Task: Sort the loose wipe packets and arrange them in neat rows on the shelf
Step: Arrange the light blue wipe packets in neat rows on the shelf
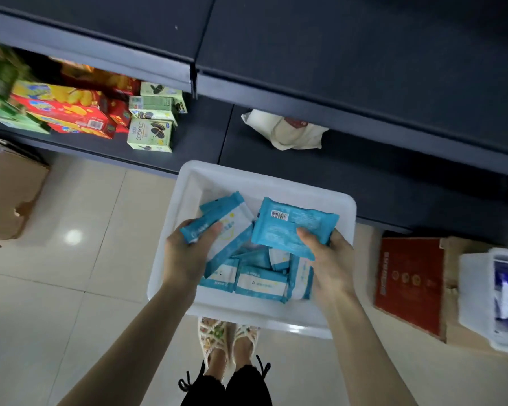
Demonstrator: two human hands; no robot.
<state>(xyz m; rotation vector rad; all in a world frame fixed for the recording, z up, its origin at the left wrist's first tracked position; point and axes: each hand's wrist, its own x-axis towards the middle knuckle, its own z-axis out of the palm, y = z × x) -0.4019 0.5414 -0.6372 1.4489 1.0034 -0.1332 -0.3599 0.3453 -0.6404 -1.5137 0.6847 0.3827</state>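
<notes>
A white plastic bin [276, 180] stands on the floor in front of a dark shelf [364, 177] and holds several loose blue-and-white wipe packets [260, 281]. My left hand [185, 253] grips a stack of wipe packets [226, 221] at its near end, over the bin's left side. My right hand [332, 262] pinches a blue wipe packet [294, 224] turned barcode side up, over the bin's right side. Both packets are lifted above the pile.
Cookie and biscuit boxes [150, 133] fill the lower shelf at left. A crumpled white bag [291, 130] lies on the shelf behind the bin. A cardboard box [9, 194] stands left, a red box [408, 285] and another white bin [493, 300] right. My feet [226, 341] are below the bin.
</notes>
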